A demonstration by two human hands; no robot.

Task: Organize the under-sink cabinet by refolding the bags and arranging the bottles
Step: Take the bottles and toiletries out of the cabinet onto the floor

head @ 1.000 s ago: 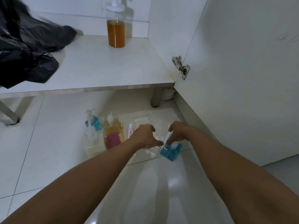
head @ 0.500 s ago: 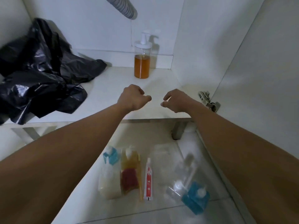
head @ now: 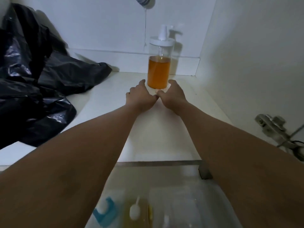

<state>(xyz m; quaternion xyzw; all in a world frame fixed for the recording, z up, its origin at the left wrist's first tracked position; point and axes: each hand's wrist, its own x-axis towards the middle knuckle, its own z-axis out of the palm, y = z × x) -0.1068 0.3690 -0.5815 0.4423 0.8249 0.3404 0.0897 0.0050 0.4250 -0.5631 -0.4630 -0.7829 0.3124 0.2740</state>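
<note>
Both hands, left (head: 139, 97) and right (head: 172, 96), cup the bottle (head: 158, 69) base near the shelf (head: 156, 129) back edge, fingers curled, contact unclear, to steady lifting it.

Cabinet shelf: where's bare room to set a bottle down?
Free: shelf between the black bags and the right wall, in front of the pump bottle. Crowded: left side under the bags, and around the bottle, where left hand and right hand meet.
</note>
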